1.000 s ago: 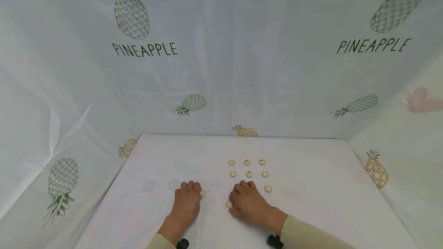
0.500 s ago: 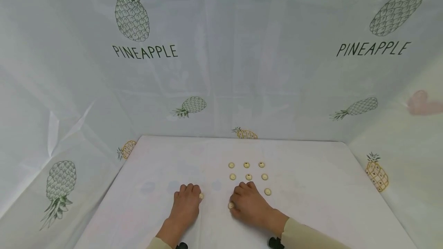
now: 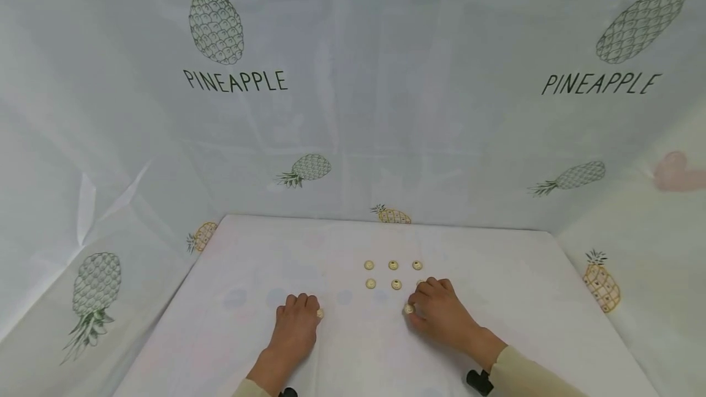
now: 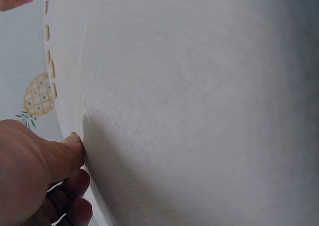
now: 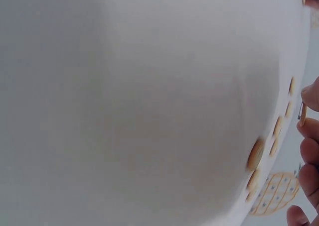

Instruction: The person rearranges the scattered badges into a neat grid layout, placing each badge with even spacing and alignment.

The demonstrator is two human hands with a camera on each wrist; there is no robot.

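My left hand (image 3: 295,325) rests low over the white table, pinching a small round wooden disc (image 3: 320,313) at its thumb side. Only a sliver of that disc shows past the thumb in the left wrist view. To the right, my right hand (image 3: 441,313) holds another wooden disc (image 3: 409,309) between thumb and finger; the right wrist view catches this held disc (image 5: 303,114) edge-on. Beyond the right hand lie several like discs in rows, among them a back-row disc (image 3: 393,265) and a nearer one (image 3: 396,285). The right fingers partly cover one disc (image 3: 420,282).
The white tabletop (image 3: 265,250) ends at a straight far edge. A pale cloth curtain (image 3: 430,115) printed with pineapples hangs behind it and along both sides. Black wrist cameras are strapped under both wrists, the right camera (image 3: 479,381) showing more fully.
My right hand has moved right and a little forward, carrying its disc. It now covers the lone front disc and part of the one behind. The left hand has hardly moved.
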